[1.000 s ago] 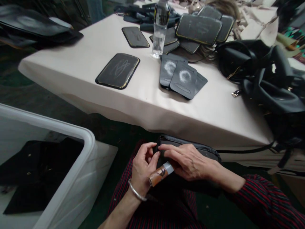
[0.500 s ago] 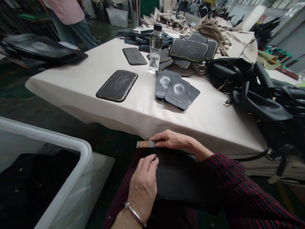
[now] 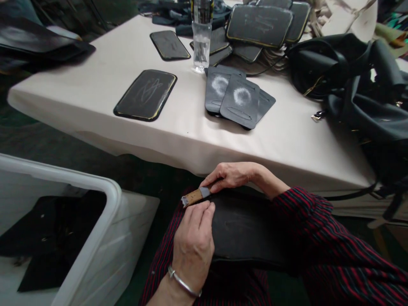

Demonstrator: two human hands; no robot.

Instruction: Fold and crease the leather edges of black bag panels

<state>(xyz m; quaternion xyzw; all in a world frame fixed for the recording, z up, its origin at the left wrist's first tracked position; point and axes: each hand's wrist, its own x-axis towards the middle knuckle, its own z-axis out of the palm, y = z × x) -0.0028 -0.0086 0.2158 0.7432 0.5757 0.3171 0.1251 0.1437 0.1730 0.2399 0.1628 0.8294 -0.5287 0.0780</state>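
A black leather piece lies across the person's lap. My left hand, with a silver bangle at the wrist, has its fingers bent and pressed together on the left edge of this piece. Just above it, my right hand pinches a flat brush with a tan and grey body. The brush's pale tip points left, close to my left fingertips. Part of its handle is hidden by my right fingers.
Black panels and stacked grey-black pieces lie on the cream-covered table. A clear bottle stands behind them. Black bags are piled at right. A white bin holding black pieces is at left.
The view has tipped downward and closer. The brush has turned so its tip angles lower, nearer my left fingertips. Both hands keep their holds.
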